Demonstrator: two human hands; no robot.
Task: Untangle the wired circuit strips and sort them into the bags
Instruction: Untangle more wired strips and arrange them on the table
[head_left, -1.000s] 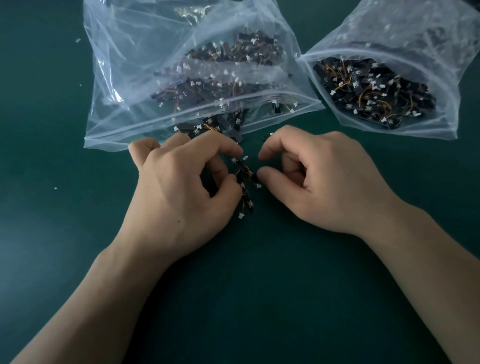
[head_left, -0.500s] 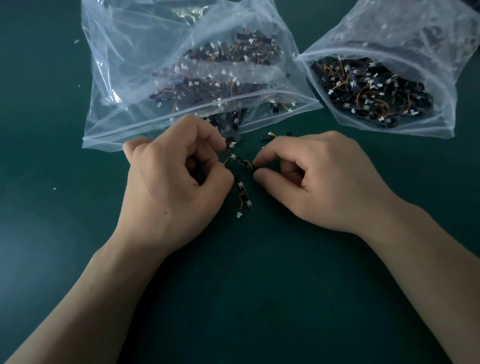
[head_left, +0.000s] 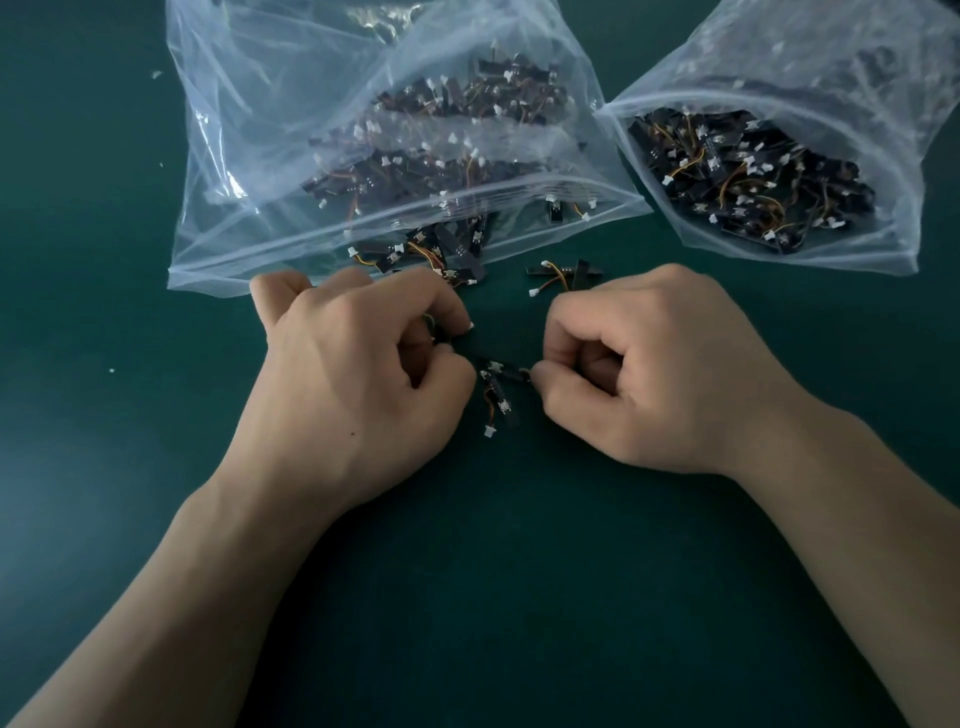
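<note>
**Two hands pinching one tangled cluster; two bags of strips behind**

Count: two clear plastic bags are lying on the green table. The left bag is holding a large heap of black circuit strips with orange wires, too many to count, and some are spilling out of its mouth. The right bag is holding a second uncountable heap. One loose pair of strips is lying on the table between the bag mouths, just beyond the right hand.

Hands: both forearms are reaching in from the near edge, palms down, knuckles up. The left hand is curling its fingers inward, thumb and forefinger closing on one end of a tangled cluster. The right hand is making a loose fist, its thumb and forefinger pinching the cluster's other end.

Position: the cluster is spanning the gap between the two hands, with one strip and a white connector hanging toward the viewer, apart from the fingertips.
</note>
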